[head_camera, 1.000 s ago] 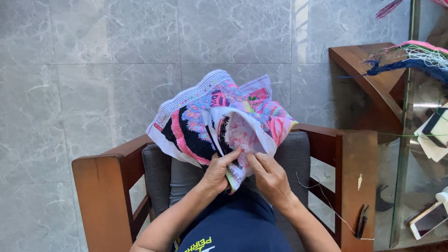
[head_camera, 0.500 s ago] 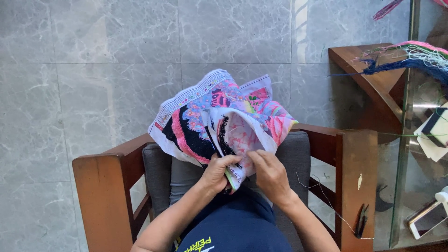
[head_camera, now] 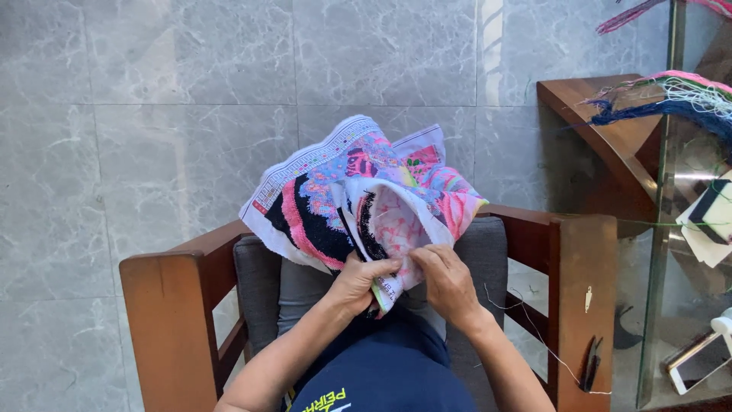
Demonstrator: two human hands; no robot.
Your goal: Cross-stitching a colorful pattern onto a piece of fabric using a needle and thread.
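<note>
I'd keep my left hand (head_camera: 357,281) pinched tight on the folded embroidery cloth (head_camera: 358,202) bunched over my lap while my right hand (head_camera: 446,281), fingertips closed on its edge, works slowly, minding the loose thread (head_camera: 534,328) at four o'clock and the wooden armrest (head_camera: 583,290) at three.
</note>
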